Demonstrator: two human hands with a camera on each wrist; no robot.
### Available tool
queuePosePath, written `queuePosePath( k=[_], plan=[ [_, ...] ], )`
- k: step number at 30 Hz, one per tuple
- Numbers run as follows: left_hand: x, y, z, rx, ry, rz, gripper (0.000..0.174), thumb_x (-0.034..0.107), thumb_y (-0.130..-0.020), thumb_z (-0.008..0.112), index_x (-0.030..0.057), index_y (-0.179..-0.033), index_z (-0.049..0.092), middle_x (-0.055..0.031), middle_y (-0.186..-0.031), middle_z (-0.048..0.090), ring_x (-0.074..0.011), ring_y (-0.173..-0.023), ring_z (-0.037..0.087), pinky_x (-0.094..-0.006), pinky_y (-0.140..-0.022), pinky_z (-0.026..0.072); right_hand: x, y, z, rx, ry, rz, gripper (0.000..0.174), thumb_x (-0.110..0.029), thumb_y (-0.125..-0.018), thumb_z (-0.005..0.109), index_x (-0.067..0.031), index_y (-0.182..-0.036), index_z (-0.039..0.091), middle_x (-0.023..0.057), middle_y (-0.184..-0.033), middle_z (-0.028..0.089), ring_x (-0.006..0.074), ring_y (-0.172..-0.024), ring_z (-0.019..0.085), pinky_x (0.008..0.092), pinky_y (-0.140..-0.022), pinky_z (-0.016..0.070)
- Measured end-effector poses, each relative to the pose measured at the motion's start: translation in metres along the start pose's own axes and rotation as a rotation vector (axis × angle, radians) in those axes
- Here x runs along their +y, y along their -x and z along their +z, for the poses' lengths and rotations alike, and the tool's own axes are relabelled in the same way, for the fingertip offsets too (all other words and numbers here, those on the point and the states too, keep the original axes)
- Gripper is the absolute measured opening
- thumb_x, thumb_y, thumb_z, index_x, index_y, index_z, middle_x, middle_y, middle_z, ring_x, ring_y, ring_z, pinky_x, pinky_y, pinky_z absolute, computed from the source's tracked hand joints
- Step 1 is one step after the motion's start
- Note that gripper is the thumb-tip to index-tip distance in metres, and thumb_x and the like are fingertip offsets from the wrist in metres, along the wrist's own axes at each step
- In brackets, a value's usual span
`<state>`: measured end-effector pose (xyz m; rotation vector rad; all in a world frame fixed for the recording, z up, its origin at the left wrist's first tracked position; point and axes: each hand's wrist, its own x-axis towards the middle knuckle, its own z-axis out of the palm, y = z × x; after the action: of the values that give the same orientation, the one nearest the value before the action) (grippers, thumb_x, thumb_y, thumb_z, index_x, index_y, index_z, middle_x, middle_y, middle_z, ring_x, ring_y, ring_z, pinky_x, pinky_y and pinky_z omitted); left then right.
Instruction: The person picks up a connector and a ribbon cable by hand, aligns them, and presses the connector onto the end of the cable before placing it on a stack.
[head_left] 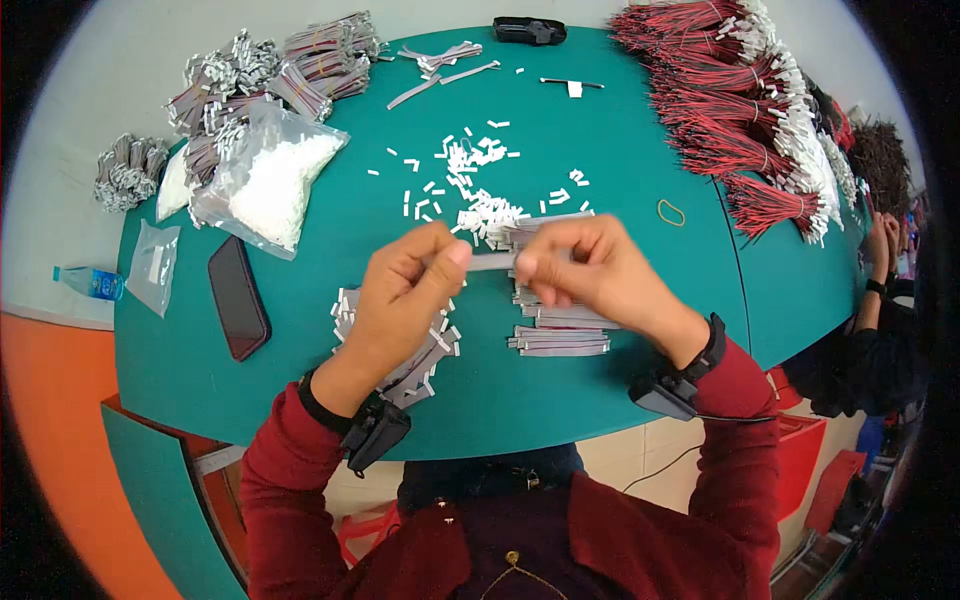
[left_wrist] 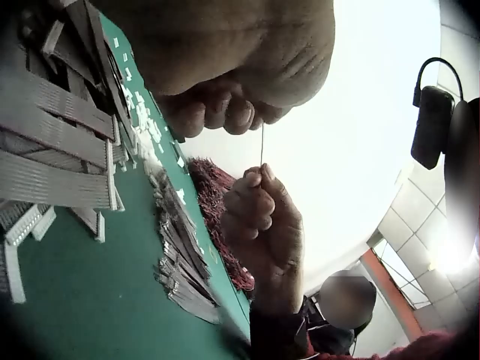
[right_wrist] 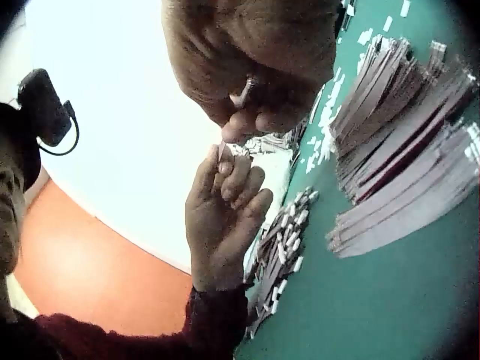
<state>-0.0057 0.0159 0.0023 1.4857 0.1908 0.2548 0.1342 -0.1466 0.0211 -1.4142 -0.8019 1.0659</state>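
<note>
A short grey flat cable (head_left: 492, 261) is stretched between both hands above the green table. My left hand (head_left: 395, 290) pinches one end between thumb and curled fingers. At the other end, my right hand (head_left: 595, 268) pinches the cable the same way; its fingers hide that tip. In the left wrist view the cable (left_wrist: 262, 146) shows edge-on as a thin line. A small white piece (right_wrist: 244, 94) shows at the right palm in the right wrist view. Beneath the right hand lie stacked grey cables (head_left: 565, 342); a looser pile (head_left: 425, 370) lies under the left hand.
Loose white connectors (head_left: 490, 215) are scattered mid-table. A bag of white pieces (head_left: 275, 185) and a phone (head_left: 240, 298) lie left, with cable bundles (head_left: 325, 60) behind. Red wire bundles (head_left: 715, 110) line the right edge, near a rubber band (head_left: 671, 212). Another person's arm (head_left: 877, 265) is far right.
</note>
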Motion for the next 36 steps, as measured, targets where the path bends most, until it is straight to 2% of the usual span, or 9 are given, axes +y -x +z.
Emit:
queuePosePath(
  k=[6, 11, 16, 20, 23, 26, 29, 32, 36],
  plan=[
    [0.006, 0.004, 0.009, -0.034, -0.244, 0.001, 0.018, 0.016, -0.090, 0.055, 0.0031, -0.077, 0.057, 0.0041, -0.063, 0.047, -0.0015, -0.057, 0.039, -0.0190, -0.050, 0.0293, 0.003, -0.007, -0.014, 0.156, -0.378, -0.126, 0.011, -0.014, -0.084, 0.063, -0.0039, -0.082, 0.062, 0.0020, -0.070, 0.060, 0.0054, -0.055, 0.050, 0.0183, -0.051, 0.0397],
    [-0.004, 0.008, 0.018, -0.190, -0.397, 0.059, 0.017, 0.018, -0.084, 0.065, 0.0026, -0.080, 0.059, 0.0038, -0.060, 0.048, -0.0020, -0.054, 0.038, -0.0221, -0.046, 0.0282, 0.005, -0.005, 0.008, 0.187, -0.388, -0.179, 0.014, -0.016, -0.089, 0.057, -0.0023, -0.088, 0.058, 0.0058, -0.075, 0.063, 0.0104, -0.063, 0.058, 0.0217, -0.058, 0.0470],
    [-0.012, 0.005, 0.012, -0.070, -0.178, 0.104, 0.027, 0.016, -0.083, 0.066, 0.0030, -0.104, 0.056, 0.0011, -0.078, 0.052, -0.0024, -0.056, 0.043, -0.0182, -0.052, 0.0362, 0.007, -0.001, 0.008, 0.036, -0.307, -0.141, 0.016, -0.015, -0.092, 0.052, -0.0001, -0.094, 0.053, 0.0082, -0.077, 0.064, 0.0124, -0.069, 0.062, 0.0245, -0.063, 0.0510],
    [-0.001, 0.002, 0.014, 0.030, 0.052, 0.042, 0.017, 0.009, -0.086, 0.061, 0.0010, -0.100, 0.055, -0.0003, -0.082, 0.056, -0.0048, -0.068, 0.053, -0.0195, -0.064, 0.0455, 0.015, 0.001, 0.017, -0.022, -0.228, -0.148, 0.015, -0.014, -0.092, 0.051, 0.0010, -0.093, 0.053, 0.0078, -0.077, 0.064, 0.0115, -0.068, 0.062, 0.0234, -0.062, 0.0502],
    [-0.004, 0.003, 0.018, 0.051, 0.103, 0.033, 0.020, 0.012, -0.086, 0.061, 0.0008, -0.102, 0.055, -0.0002, -0.077, 0.057, -0.0020, -0.057, 0.044, -0.0168, -0.048, 0.0322, 0.018, 0.001, 0.022, -0.017, -0.173, -0.148, 0.014, -0.013, -0.092, 0.051, 0.0011, -0.091, 0.054, 0.0069, -0.076, 0.063, 0.0104, -0.068, 0.061, 0.0221, -0.061, 0.0497],
    [-0.001, 0.004, 0.017, 0.047, 0.137, 0.030, 0.015, 0.011, -0.086, 0.061, 0.0008, -0.096, 0.057, -0.0006, -0.075, 0.058, -0.0018, -0.056, 0.044, -0.0167, -0.048, 0.0317, 0.017, 0.002, 0.024, -0.009, -0.137, -0.110, 0.016, -0.014, -0.092, 0.053, 0.0014, -0.091, 0.056, 0.0062, -0.075, 0.063, 0.0101, -0.067, 0.061, 0.0218, -0.061, 0.0496],
    [-0.003, 0.005, 0.014, 0.045, 0.098, 0.018, 0.011, 0.007, -0.087, 0.059, -0.0004, -0.094, 0.057, -0.0050, -0.083, 0.062, -0.0081, -0.075, 0.058, -0.0231, -0.069, 0.0479, 0.019, 0.002, 0.024, -0.004, -0.117, -0.089, 0.017, -0.014, -0.091, 0.053, 0.0017, -0.089, 0.059, 0.0056, -0.075, 0.064, 0.0098, -0.067, 0.062, 0.0216, -0.061, 0.0496],
    [-0.004, 0.004, 0.013, 0.046, 0.113, -0.020, 0.009, 0.007, -0.087, 0.059, -0.0002, -0.092, 0.058, -0.0045, -0.082, 0.063, -0.0083, -0.076, 0.059, -0.0232, -0.071, 0.0478, 0.019, 0.003, 0.023, 0.000, -0.094, -0.089, 0.018, -0.014, -0.091, 0.053, 0.0018, -0.087, 0.061, 0.0054, -0.075, 0.064, 0.0096, -0.067, 0.062, 0.0214, -0.060, 0.0497],
    [-0.003, 0.004, 0.015, 0.064, 0.218, -0.072, 0.010, 0.009, -0.085, 0.062, 0.0012, -0.091, 0.059, -0.0026, -0.078, 0.062, -0.0043, -0.065, 0.052, -0.0189, -0.057, 0.0414, 0.018, 0.004, 0.026, 0.044, -0.108, -0.095, 0.018, -0.013, -0.091, 0.053, 0.0023, -0.087, 0.061, 0.0058, -0.076, 0.064, 0.0096, -0.067, 0.062, 0.0213, -0.060, 0.0499]
  ],
)
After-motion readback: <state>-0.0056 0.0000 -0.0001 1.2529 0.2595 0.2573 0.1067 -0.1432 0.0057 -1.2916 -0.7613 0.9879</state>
